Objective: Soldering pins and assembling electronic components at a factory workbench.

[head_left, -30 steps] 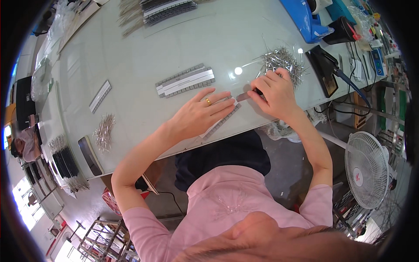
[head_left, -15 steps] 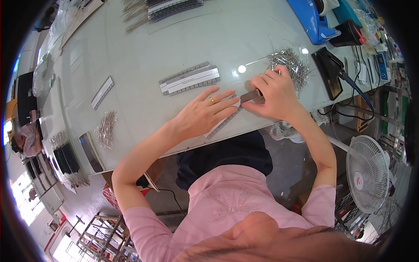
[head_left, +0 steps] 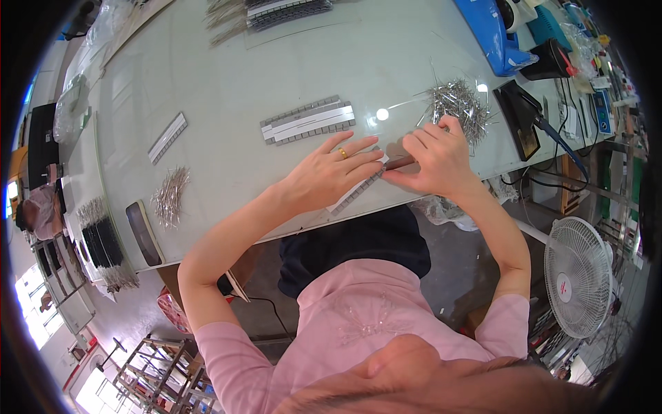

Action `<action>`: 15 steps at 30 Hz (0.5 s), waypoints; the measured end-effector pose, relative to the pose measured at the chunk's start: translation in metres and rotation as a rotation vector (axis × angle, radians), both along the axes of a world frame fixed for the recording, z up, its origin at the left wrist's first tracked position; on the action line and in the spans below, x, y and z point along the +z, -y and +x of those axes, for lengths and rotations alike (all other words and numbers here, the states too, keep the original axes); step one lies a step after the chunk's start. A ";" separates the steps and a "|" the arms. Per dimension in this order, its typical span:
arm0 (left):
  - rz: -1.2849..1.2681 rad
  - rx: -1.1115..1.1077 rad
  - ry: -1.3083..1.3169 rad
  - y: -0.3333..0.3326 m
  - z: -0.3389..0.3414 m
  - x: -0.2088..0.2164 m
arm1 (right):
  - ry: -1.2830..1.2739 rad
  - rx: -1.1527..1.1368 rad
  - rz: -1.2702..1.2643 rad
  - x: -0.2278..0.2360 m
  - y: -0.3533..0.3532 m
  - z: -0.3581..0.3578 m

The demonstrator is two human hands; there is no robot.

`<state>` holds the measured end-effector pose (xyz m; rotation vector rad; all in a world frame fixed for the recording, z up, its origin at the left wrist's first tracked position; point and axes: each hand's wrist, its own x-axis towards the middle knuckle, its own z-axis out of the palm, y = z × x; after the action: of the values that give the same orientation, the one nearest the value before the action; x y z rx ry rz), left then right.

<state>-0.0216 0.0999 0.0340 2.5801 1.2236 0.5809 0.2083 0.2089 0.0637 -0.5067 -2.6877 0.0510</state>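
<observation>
My left hand lies flat with fingers spread, pressing a narrow white-and-grey segmented strip near the table's front edge. The hand covers much of that strip. Between the thumb and bent fingers of my right hand is a small flat brown-grey bar, seen nearly edge-on. Its tip meets the strip's upper end, beside my left fingertips. Just beyond my right hand is a tangled heap of thin silvery wire pieces. A stack of similar strips sits beyond my left hand.
Farther left lie a single strip, a smaller wire bunch and a phone. At the right are a black stand with a blue-handled, corded tool and a blue dispenser. A white fan stands beside the table.
The bar in my right hand has turned from showing its broad face to nearly edge-on, its tip still at the strip. My left hand stays flat on the strip. The whole view has shifted slightly.
</observation>
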 end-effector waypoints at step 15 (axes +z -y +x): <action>0.039 -0.016 -0.060 0.003 0.001 0.000 | -0.087 0.037 -0.156 -0.016 0.032 0.005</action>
<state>-0.0207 0.0971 0.0343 2.6555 1.2202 0.5320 0.2137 0.1767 0.0480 -0.4897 -2.6205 0.2882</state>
